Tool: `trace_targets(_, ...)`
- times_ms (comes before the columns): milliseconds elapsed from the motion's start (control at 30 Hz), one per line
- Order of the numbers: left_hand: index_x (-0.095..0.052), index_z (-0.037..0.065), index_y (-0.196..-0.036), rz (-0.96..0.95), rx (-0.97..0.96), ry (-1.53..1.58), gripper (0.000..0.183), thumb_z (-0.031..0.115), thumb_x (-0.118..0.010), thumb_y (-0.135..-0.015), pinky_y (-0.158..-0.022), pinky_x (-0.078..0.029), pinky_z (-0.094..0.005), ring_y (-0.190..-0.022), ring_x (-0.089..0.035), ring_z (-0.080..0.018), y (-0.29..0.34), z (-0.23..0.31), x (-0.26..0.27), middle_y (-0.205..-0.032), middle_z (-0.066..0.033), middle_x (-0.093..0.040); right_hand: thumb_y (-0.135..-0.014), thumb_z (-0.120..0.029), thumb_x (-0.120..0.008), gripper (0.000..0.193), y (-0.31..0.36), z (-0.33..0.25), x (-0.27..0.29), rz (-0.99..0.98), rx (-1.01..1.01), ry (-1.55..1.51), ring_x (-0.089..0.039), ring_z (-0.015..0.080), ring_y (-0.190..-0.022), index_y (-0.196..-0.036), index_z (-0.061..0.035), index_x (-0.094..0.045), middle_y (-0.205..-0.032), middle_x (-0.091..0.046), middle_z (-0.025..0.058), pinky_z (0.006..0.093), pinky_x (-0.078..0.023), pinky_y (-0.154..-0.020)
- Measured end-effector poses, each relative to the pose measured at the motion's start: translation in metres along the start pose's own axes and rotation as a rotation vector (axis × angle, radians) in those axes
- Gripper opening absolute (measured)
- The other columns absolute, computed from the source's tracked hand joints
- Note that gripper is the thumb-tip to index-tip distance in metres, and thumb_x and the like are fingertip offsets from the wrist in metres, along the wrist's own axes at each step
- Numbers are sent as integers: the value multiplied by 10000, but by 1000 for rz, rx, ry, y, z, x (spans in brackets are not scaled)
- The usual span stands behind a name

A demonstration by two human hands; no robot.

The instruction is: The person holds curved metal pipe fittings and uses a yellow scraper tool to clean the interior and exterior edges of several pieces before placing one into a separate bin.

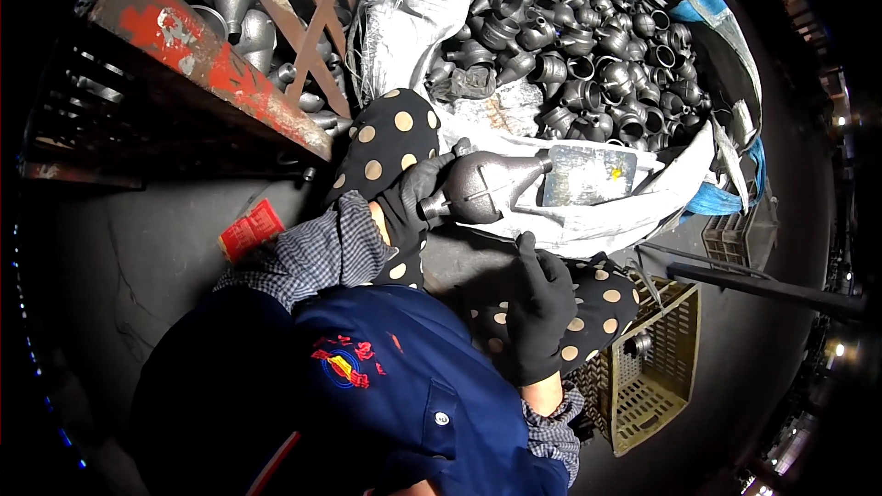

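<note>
A large dark grey metal casting point(478, 191), rounded in the middle with a narrow neck at each end, lies across the front edge of a white woven bulk bag point(588, 225). My left hand point(415, 191), in a dark glove, grips its left neck. Lower and to the right, my gloved right hand point(540, 308) is raised apart from the casting, its index finger stretched up and nothing visible in it. Just beyond the casting, a worn grey plate with a yellow mark point(590, 174) rests on the bag's fold.
Many smaller dark metal fittings point(588, 46) fill the bag. At the upper left, a rusty red-painted metal bin point(211, 60) holds larger castings. A yellowish plastic crate point(657, 377) with a fitting inside stands at my right. A red packet point(250, 230) lies on the floor at left.
</note>
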State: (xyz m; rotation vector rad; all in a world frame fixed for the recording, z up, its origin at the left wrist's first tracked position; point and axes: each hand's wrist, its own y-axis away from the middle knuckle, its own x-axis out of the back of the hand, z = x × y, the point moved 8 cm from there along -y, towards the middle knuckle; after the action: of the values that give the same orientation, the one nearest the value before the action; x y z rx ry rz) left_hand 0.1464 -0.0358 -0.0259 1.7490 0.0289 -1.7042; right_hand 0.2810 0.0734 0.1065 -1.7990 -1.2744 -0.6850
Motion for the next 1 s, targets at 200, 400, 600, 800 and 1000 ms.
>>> trace_targets(200, -381, -31, -1344, -72, -76, -94, 491, 321, -414, -1003, -900, -536, -501, -1071, -626, -307, -39, 9, 85, -1299, -233, -516, -726, 38, -618, 604, -3, 11, -2, -171, -47, -161, -623, 252, -815, -1286, -189, -608, -942, -640, 97, 335, -503, -703)
trace_targets(400, -517, 38, -1219, 17, -51, -100, 387, 343, -502, -981, -701, -607, -399, -849, -689, -228, -35, 5, 60, -1062, -136, -639, -743, 67, -592, 492, -13, 25, 8, -279, -177, -404, -604, 200, -702, -1200, -101, -661, -814, -622, 114, 296, -488, -668)
trace_targets(600, -520, 33, -1202, -49, -29, 9, 366, 324, -482, -983, -622, -624, -433, -832, -705, -243, -20, -1, 43, -1057, -172, -648, -855, 13, -576, 314, -18, 40, 1, -438, -544, -607, -653, 165, -951, -1160, 42, -644, -1036, -707, 162, 260, -497, -828)
trace_targets(800, -526, 24, -1182, 72, -85, -84, 374, 339, -485, -985, -566, -622, -380, -788, -703, -221, -28, 4, 60, -1037, -147, -650, -783, 54, -582, 425, -11, 44, 2, -252, -340, -548, -642, 158, -822, -1181, -66, -670, -913, -690, 121, 266, -496, -762)
trace_targets(1000, -514, -9, -1185, 41, -13, -41, 427, 367, -504, -983, -631, -626, -380, -810, -700, -227, -28, -1, 54, -1046, -129, -646, -703, 92, -605, 602, -9, 25, 9, -128, -132, -189, -610, 208, -702, -1218, -214, -666, -812, -612, 89, 297, -485, -669)
